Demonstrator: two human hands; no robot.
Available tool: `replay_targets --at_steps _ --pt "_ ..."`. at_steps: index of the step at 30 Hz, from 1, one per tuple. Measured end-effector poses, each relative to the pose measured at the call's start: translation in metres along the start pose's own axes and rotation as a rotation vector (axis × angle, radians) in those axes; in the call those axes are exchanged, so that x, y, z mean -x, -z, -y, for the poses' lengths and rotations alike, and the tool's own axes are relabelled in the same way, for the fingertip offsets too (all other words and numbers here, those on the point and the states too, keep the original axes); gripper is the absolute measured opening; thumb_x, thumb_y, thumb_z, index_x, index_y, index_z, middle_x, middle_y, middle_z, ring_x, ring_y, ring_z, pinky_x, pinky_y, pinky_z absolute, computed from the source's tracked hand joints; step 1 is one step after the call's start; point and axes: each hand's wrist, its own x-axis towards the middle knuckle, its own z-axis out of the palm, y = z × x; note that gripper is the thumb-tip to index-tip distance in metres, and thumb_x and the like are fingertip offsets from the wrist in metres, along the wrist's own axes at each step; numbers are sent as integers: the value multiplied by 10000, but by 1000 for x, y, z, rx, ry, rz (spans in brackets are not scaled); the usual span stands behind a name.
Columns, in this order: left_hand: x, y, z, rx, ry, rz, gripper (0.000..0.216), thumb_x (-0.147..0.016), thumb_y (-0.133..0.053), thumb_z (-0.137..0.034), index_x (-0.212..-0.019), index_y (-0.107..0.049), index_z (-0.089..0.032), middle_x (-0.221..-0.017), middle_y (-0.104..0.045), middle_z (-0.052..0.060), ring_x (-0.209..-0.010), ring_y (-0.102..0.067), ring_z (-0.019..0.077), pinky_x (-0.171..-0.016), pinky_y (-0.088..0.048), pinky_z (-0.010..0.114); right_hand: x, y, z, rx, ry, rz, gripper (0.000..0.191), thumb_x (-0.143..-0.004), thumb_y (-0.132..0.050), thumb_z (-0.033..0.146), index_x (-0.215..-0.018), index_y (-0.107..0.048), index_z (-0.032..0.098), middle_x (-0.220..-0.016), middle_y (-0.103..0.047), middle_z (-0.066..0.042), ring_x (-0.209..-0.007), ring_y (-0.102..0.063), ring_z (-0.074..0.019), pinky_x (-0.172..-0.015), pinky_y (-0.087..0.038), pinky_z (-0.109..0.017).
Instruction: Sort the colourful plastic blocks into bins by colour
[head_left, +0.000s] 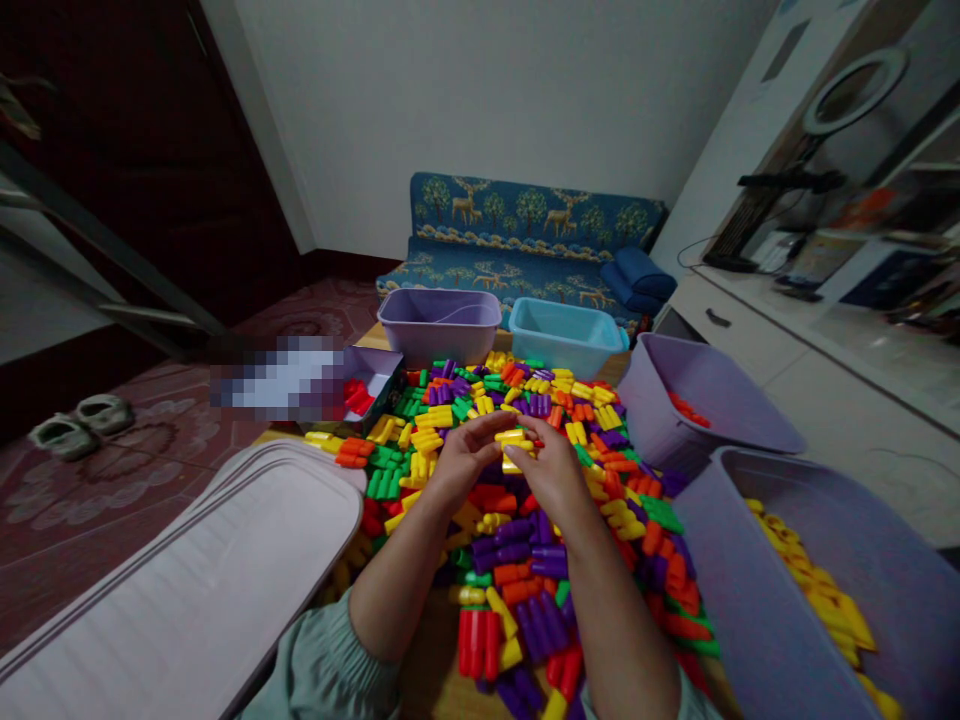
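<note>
Hands (466,460) (553,465) are half-curled round yellow blocks (511,437); those could easily be lost in the pile (517,545) if fumbled.

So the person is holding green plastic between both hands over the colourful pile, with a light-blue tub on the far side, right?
Not quite: the head view shows yellow plastic, not green, between the left hand and right hand. The rest is right.
</note>
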Motion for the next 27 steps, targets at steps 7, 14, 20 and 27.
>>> replay_targets --at_steps 7,14,20,27 --pt "1 -4 -5 -89 144 -140 528 -648 -803 -431 -1079 -706 -143 -1086 -718 107 -912 -667 227 -717 -522 286 5 4 17 -139 -123 -11 392 -714 -687 420 -1032 -654 193 -913 -706 -49 -535 -626 -147 -465 -508 -271" --pt "2 -21 -22 -152 137 -89 498 -786 -660 -484 -1157 -679 -152 -998 -721 77 -672 -630 148 -519 -466 214 5 4 26 -332 -143 -121 434 -666 -738 472 -958 -606 180 -804 -652 -4 -407 -500 -83 -386 -428 -235" --pt "-10 -39 -34 -181 54 -28 537 -794 -663 -470 -1219 -654 -141 -940 -719 85 -650 -614 144 -597 -486 246 -1 0 22 -536 -223 -257 492 -675 -705 494 -1022 -569 173 -895 -657 -59 -623 -626 -167 -502 -514 -273" --pt "-43 -87 -33 -183 64 122 394 -776 -633 -147 -1165 -686 -115 -915 -723 79 -812 -645 181 -788 -508 294 -1 8 29 -770 -97 -575 518 -756 -580 336 -1245 -449 226 -1276 -564 -107 -1047 -637 -212 -836 -555 -350"
